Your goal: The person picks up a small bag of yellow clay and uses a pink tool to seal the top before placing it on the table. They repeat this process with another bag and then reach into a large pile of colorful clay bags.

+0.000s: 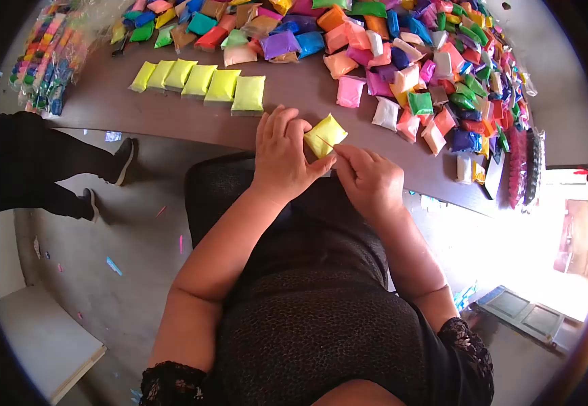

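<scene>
A small pillow-shaped packet of yellow modelling clay (328, 130) lies at the table's near edge, right in front of me. My left hand (281, 154) grips it from the left, with curled fingers at its side and the thumb along its lower edge. In a pinch, my right hand (375, 177) holds a thin, dark, needle-like tool (323, 141), which crosses the packet's face. Whether its tip pierces the wrapper I cannot tell. Left of my hands, several similar yellow packets (248, 93) are lined up in a slanting row.
Loose packets in many colours (436, 81) cover the back and right of the brown table (151, 120). Bundled clear bags of colourful pieces (50, 61) stand at the far left. A person in dark trousers (23, 162) is at the left. Scraps (114, 265) litter the floor.
</scene>
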Tool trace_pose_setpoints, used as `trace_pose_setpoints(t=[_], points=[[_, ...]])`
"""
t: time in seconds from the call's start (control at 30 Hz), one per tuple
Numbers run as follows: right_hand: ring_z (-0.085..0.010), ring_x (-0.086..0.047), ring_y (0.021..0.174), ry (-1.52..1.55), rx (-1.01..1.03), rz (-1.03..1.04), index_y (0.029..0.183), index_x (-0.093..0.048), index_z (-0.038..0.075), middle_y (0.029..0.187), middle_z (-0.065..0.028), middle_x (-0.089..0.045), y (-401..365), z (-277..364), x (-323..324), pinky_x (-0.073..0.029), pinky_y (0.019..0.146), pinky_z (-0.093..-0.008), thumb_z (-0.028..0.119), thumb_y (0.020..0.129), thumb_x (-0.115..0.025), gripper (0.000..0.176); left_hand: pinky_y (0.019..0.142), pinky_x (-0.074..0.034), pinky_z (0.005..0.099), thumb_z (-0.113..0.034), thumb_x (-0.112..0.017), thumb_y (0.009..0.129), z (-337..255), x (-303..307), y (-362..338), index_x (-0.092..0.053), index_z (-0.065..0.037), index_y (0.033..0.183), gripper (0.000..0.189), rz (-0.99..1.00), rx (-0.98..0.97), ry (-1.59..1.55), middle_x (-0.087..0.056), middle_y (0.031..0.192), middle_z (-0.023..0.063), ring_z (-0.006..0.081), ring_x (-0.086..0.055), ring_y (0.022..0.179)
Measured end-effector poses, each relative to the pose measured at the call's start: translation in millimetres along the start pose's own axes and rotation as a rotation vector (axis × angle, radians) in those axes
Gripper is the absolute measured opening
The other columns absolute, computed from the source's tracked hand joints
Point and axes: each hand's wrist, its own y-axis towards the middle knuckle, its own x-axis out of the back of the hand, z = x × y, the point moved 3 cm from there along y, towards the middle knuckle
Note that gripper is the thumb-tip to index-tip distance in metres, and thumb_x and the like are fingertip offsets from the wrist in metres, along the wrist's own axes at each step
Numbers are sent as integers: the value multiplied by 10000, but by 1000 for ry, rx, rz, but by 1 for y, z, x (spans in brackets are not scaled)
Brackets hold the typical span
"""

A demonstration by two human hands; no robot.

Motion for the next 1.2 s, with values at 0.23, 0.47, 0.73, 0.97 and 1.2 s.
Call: trace_pose_setpoints(t=[0.23,0.47,0.73,0.97,1.2], points=[[-220,-634,641,-272,11,113,844,-659,142,698,-12,-607,11,6,-13,-518,573,-360,158,780,-689,72,1118,-273,534,-533,-645,822,2,0,-2,-556,-41,1030,542,15,53,-28,-488,1236,191,392,-421,1272],[-195,-628,610,-428,114,164,864,-643,135,687,1,-589,6,8,-20,-510,533,-344,165,774,-673,100,1126,-263,534,-526,-650,820,3,1,-3,-562,-45,1041,536,16,61,-53,-488,1255,193,401,-414,1288],[-191,-636,617,-441,203,204,920,-656,133,666,4,-579,3,7,-19,-510,514,-334,172,773,-666,153,1118,-279,532,-478,-740,765,3,2,-3,-548,-63,1062,546,49,83,-53,-485,1267,168,390,-428,1283],[-206,-642,619,-369,159,177,915,-650,132,685,-5,-594,4,8,-22,-512,525,-342,173,787,-660,134,1122,-278,526,-435,-757,753,1,3,-2,-545,-55,1068,537,73,107,-45,-493,1260,165,390,-424,1292],[-263,-650,661,-378,108,302,995,-667,104,794,-58,-650,3,3,-20,-520,582,-393,176,870,-626,150,1124,-284,524,-387,-780,726,1,3,-1,-542,-59,1059,524,62,95,-57,-495,1257,168,391,-430,1290]])
